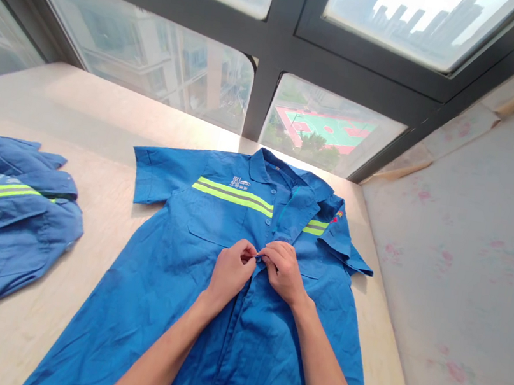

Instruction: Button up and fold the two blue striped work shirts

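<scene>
A blue short-sleeved shirt lies front up on a pale window sill, its collar near the sill's far edge and its lower part running out of view toward the near side. The left hand and the right hand meet at the middle of the chest, just below the pocket line. The fingers of both are closed in a pinch on the front edge of the shirt, with the fingertips almost touching; whether a button sits between them is hidden.

Above the hands the upper front flap is turned back toward the sill's right edge, baring two blue buttons. A yellow-green and grey stripe crosses the chest, with white lettering above it on the side toward the sill's left. The sleeve nearer the right edge is creased and bears a small red and yellow mark.

Well apart, by the left edge of view, lies a second blue garment, folded, with a similar stripe. A dark window frame stands along the far edge, and a flowered wall rises along the right edge.
</scene>
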{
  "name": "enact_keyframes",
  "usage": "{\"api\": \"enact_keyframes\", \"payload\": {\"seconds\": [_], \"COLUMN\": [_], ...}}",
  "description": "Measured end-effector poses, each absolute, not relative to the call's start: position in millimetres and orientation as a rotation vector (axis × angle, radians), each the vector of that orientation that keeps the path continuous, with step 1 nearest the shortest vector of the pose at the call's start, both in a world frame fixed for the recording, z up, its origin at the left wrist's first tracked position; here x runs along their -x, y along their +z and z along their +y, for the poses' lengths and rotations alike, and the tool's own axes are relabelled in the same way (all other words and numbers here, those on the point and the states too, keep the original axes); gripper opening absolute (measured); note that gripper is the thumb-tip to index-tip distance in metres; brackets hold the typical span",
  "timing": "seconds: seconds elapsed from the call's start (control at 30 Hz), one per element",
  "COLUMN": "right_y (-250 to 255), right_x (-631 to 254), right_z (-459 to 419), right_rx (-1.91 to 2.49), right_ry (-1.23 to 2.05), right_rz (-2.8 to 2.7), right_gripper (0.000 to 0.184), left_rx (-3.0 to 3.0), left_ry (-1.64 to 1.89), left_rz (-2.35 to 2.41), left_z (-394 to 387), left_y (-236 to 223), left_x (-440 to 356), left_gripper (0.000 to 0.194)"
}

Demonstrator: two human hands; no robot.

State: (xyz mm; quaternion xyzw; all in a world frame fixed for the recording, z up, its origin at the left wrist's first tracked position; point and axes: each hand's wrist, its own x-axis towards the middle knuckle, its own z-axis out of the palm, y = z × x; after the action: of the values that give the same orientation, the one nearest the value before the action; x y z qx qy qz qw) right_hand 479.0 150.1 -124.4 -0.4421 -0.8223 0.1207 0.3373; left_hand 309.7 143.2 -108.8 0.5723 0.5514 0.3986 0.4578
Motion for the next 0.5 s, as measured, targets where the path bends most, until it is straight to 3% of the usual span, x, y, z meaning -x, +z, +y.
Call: {"api": "enact_keyframes", "payload": {"seconds": [0.27,0.5], "right_y": [-105,-94], "right_x": [-476,-473], "right_z": [143,138], "right_rx": [1.252,1.574], "right_ry": [0.17,0.891], "right_rz": [-1.93,-1.878], "right_gripper": [0.013,0.019], "left_rx": [-1.274,-1.167], "left_ry": [1.009,0.975], "left_rz": [1.311,1.28], "left_z": [148,154], "left_y": [-108,-111], "left_x": [-308,-303], "left_gripper": [0.015,0.021]}}
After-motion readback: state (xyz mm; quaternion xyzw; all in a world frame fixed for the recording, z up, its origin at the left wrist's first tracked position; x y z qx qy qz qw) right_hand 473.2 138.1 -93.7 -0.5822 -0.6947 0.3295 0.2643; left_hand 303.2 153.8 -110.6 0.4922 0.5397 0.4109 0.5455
